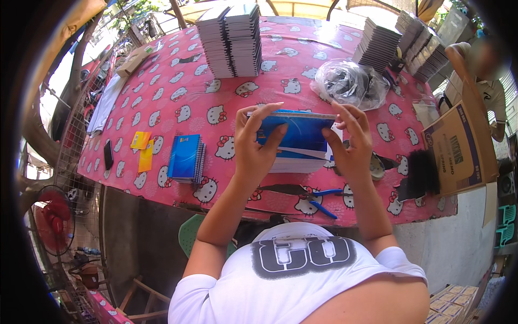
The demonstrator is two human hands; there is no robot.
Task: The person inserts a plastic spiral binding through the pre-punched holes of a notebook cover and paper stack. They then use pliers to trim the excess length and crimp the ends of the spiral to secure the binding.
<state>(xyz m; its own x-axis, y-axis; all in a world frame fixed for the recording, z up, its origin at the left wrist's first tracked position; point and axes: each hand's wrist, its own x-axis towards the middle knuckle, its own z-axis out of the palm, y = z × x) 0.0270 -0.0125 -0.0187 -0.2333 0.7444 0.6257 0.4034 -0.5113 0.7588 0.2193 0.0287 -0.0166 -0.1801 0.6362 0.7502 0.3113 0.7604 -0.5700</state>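
At frame centre, the fingers (265, 112) on both sides pinch a blue notebook (303, 131), partly hiding a page stack (299, 164); blue-handled pliers (324, 209) lie lower. Upper right, a plastic bag (345, 86) has indistinct contents.

On the pink, print-patterned table cover (167, 124), a white paper block (297, 165) sits near the middle of the front edge. Above it, between the left hand (256, 129) and the right hand (349, 137), is a blue-covered paper notebook (305, 131). Blue-handled pliers (324, 209) lie nearer the front edge. To the left lie blue spiral-bound notebooks (185, 156), then flat yellow packets (141, 141), then a thin black rectangular object (108, 155). Behind stand two tall, adjoining notebook piles (218, 48). Behind right, a crumpled clear plastic bag (353, 85) lies before slanting grey-edged stacks (376, 45). A brown cardboard box (456, 146) stands at the right edge.
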